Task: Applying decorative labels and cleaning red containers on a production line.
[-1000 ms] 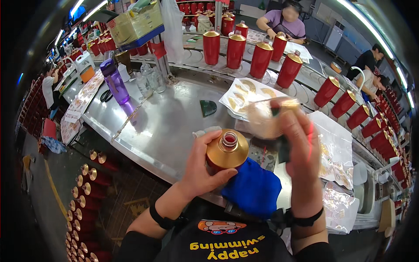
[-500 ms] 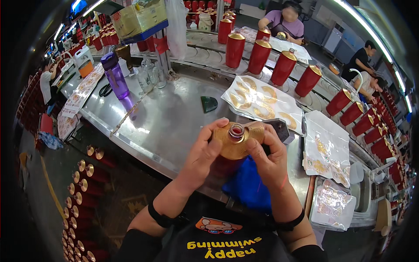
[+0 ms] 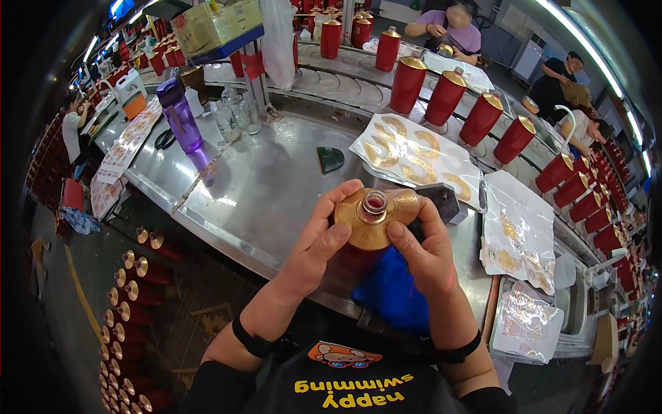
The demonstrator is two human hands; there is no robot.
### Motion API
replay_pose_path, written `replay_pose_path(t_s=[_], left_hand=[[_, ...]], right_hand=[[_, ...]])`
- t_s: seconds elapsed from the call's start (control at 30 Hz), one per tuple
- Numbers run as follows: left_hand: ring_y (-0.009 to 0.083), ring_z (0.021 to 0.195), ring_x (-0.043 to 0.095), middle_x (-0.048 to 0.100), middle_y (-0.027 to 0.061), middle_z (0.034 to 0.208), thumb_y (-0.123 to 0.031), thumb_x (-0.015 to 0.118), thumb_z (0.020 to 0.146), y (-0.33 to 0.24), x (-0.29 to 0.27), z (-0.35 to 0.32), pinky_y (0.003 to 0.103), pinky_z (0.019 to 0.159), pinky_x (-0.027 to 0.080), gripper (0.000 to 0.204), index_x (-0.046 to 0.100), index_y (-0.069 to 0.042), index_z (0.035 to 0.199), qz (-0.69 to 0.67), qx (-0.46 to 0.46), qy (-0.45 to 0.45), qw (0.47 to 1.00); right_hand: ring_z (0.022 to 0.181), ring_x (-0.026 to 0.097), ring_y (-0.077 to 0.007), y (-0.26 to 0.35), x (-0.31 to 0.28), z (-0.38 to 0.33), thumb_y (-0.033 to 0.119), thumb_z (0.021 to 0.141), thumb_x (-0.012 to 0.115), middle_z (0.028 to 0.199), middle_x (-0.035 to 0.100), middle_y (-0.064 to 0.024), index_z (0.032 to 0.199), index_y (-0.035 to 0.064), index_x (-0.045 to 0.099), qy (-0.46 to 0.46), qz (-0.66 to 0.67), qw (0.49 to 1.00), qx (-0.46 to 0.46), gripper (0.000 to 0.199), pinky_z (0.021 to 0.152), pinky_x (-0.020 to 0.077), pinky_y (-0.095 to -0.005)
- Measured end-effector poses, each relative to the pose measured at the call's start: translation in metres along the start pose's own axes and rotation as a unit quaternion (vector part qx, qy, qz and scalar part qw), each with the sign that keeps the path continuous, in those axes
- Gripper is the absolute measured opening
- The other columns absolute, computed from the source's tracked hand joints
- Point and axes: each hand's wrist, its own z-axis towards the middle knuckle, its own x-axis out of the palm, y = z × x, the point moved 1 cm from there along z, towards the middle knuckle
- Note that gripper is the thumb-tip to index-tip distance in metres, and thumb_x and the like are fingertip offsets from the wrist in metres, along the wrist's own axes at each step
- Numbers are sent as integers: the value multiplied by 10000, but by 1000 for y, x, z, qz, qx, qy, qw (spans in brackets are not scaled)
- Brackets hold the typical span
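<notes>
I hold a red bottle with a gold shoulder [image 3: 369, 221] upright in front of my chest, its open round neck facing up. My left hand [image 3: 318, 245] wraps the bottle's left side, thumb on the gold top. My right hand [image 3: 424, 252] grips its right side, with the thumb pressed on the gold shoulder and the fingers curled over the far edge. A blue cloth [image 3: 389, 293] lies under my right wrist on the steel table [image 3: 262, 193].
White sheets of gold stickers [image 3: 414, 155] and more sheets [image 3: 520, 231] lie to the right. A row of red gold-topped bottles [image 3: 483, 117] runs along the conveyor behind. A purple water bottle [image 3: 181, 116], a small green piece [image 3: 329, 159], other workers [image 3: 445, 31] and floor bottles [image 3: 127, 290] surround.
My right hand came down from holding a sticker up and now presses on the bottle's gold shoulder. The bottle has risen slightly toward the table edge.
</notes>
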Motion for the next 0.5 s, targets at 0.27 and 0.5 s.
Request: replay_pose_path(t_s=[0.27, 0.5], left_hand=[[181, 1289, 394, 422, 117, 1375, -241, 496, 986, 0, -15, 7, 316, 1101, 272, 554, 291, -5, 1442, 31, 9, -10, 999], [182, 1275, 409, 430, 111, 1362, -181, 561, 953, -1, -44, 16, 318, 1090, 296, 609, 260, -18, 1457, 29, 9, 8, 1000]], right_hand=[[1182, 479, -181, -6, 5, 15, 204, 893, 664, 1239, 534, -90, 1228, 6, 510, 38, 7, 999, -5, 418, 1045, 336, -323], [1170, 488, -187, -24, 23, 37, 220, 876, 683, 1211, 536, -93, 1245, 1, 489, 31, -53, 998, -24, 471, 1027, 356, -332]])
